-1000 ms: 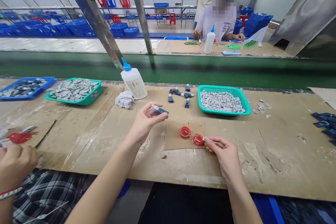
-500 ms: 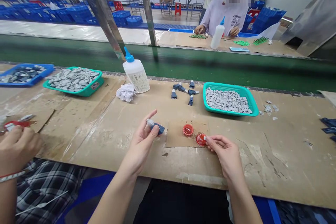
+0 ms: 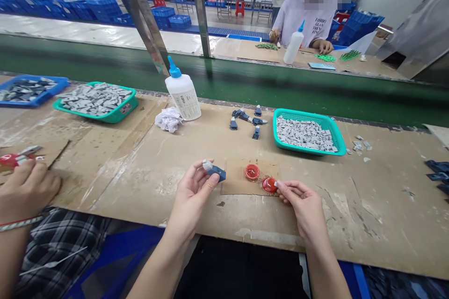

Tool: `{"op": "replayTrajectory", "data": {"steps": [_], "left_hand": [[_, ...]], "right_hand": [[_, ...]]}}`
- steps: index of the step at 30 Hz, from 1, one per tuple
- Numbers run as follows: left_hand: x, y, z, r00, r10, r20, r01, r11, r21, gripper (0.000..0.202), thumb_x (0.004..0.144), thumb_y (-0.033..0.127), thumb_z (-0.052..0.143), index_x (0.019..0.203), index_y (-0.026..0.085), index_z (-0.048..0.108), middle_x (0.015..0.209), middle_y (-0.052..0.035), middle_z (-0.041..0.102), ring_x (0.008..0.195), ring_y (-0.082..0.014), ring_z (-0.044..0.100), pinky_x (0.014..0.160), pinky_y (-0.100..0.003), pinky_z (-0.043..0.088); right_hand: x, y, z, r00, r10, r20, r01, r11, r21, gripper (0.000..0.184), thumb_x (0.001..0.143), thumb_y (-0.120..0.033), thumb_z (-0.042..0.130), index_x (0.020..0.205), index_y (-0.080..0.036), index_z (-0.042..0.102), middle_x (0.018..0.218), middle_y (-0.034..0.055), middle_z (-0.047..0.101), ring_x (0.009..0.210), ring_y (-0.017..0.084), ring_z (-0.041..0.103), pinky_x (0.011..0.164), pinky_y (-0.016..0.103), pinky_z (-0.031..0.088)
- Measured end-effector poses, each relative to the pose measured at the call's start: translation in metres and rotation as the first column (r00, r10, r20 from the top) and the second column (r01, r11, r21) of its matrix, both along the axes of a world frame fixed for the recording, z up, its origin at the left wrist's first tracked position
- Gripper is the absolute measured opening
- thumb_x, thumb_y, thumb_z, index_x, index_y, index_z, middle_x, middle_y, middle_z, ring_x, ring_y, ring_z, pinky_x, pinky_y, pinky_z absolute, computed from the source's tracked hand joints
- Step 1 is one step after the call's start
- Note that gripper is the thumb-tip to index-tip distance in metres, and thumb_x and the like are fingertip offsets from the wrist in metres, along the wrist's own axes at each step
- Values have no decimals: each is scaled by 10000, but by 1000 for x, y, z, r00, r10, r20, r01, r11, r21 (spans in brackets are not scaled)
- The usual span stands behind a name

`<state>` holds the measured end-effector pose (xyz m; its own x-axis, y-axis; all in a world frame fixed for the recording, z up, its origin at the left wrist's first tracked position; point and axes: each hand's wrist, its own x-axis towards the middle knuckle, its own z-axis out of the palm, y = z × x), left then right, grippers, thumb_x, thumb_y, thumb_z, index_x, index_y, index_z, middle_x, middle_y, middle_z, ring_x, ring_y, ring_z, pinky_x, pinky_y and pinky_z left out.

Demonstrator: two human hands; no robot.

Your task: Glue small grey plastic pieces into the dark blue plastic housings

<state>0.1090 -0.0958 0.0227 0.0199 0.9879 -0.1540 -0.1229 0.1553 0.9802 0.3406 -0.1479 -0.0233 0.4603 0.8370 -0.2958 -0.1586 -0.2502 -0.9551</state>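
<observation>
My left hand (image 3: 192,192) pinches a small dark blue plastic part with a grey tip (image 3: 214,171) just above the cardboard-covered table (image 3: 147,168). My right hand (image 3: 301,203) is closed in a pinch on a small white piece, its end touching the nearer of two red caps (image 3: 268,185). The other red cap (image 3: 251,172) sits a little to the left on a square of cardboard. Several finished blue parts (image 3: 245,120) lie farther back.
A teal basket (image 3: 338,139) of grey pieces stands at right, a white glue bottle (image 3: 183,93) and crumpled tissue (image 3: 169,118) at centre-left. Another teal basket (image 3: 115,114) and blue tray (image 3: 58,85) lie far left. A co-worker's hand (image 3: 26,189) works at left; a person sits beyond the green belt (image 3: 245,86).
My left hand has come down and nearer with the blue part, turning it. My right hand has stayed at the red cap.
</observation>
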Motion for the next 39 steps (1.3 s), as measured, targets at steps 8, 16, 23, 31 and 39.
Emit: {"op": "replayTrajectory", "data": {"steps": [8,16,23,31,39], "left_hand": [[7,-9,-5,998,-49,29,50,998,-29,209,747,319,737,921,217,684,953,-42,684,972,-207,637,904,-315,498],[20,-19,-16,991,-56,119,61,997,-38,193,737,292,749,899,206,688,931,-39,696,946,-201,653,898,-314,504],[41,-25,-19,964,-105,246,125,990,-65,238,697,250,788,924,210,729,926,-48,735,926,-208,679,864,-306,534],[54,-32,-2,937,-206,281,217,976,-6,256,712,163,771,955,243,763,964,-38,753,918,-182,693,835,-243,546],[49,-34,2,953,-304,-7,295,918,267,211,793,113,681,911,265,770,925,-26,747,822,-170,694,719,-236,562]], "right_hand": [[0,-1,0,1000,1,-19,-1,1000,-12,301,625,-388,835,747,-141,713,649,49,704,572,130,581,532,227,455],[1,-3,5,1000,-5,26,6,1000,-22,295,646,-388,825,749,-144,697,668,47,697,606,134,587,555,225,458],[-13,-17,41,998,55,23,-57,993,102,213,699,-361,795,734,-179,690,644,19,655,587,131,571,529,216,457],[-31,-16,56,970,242,-30,-237,964,122,187,740,-352,771,724,-192,675,645,-3,637,578,100,544,544,195,446],[-19,-16,49,836,506,-214,-502,861,75,275,818,-409,694,961,-223,549,665,-16,606,629,126,557,417,159,383]]}}
